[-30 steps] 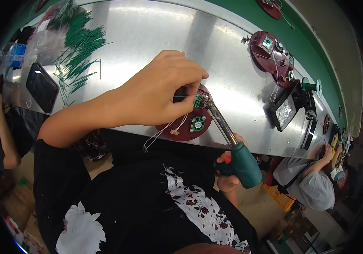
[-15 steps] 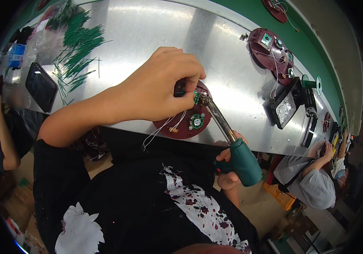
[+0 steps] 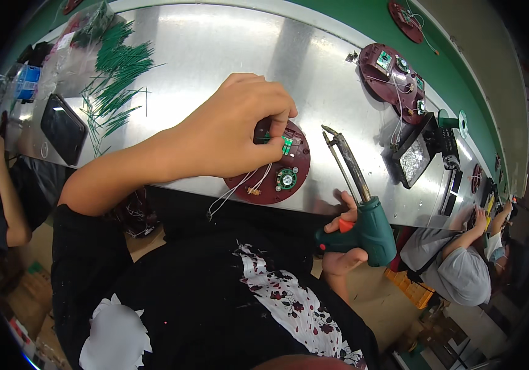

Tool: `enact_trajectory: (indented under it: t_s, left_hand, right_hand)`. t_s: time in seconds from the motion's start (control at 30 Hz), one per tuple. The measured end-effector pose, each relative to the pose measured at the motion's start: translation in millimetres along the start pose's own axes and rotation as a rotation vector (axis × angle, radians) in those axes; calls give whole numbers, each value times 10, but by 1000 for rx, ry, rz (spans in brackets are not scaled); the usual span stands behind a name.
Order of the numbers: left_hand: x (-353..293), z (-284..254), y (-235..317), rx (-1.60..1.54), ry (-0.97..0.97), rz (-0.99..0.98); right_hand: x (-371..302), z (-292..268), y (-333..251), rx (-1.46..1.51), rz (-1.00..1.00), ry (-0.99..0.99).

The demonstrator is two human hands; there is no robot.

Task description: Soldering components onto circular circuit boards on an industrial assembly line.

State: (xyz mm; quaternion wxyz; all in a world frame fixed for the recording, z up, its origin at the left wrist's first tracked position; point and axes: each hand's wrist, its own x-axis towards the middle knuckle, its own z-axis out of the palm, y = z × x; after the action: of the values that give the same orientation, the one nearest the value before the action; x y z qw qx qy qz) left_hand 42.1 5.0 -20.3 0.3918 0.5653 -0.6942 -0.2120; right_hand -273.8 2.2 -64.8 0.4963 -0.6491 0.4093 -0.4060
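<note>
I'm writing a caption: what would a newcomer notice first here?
Probably the dark green soldering gun in the right hand, lower right of centre. At centre, the left hand partly covers a maroon disc. Thin green wires lie scattered at upper left.

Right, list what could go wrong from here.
The soldering gun in the right hand has its tip near the left hand; if hot, a swing that way might burn it.
The white wires trail past the near edge of the table, so they could catch and get pulled.
The round maroon part sits at that edge, so a knock might tip it off.
</note>
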Motion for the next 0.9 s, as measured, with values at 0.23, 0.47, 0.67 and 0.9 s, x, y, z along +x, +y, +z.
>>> enact_trajectory:
  t_s: [0.23, 0.47, 0.67, 0.9]
  left_hand:
    - [28, -156, 62, 126, -139, -14]
    - [58, -175, 26, 71, -103, 25]
    - [54, -25, 122, 28, 7, 42]
    - [42, 23, 131, 191, 71, 9]
  right_hand:
    - [46, 27, -19, 43, -37, 14]
    - [51, 1, 18, 111, -45, 57]
    - [59, -33, 12, 101, -16, 54]
    - [43, -51, -8, 105, 24, 55]
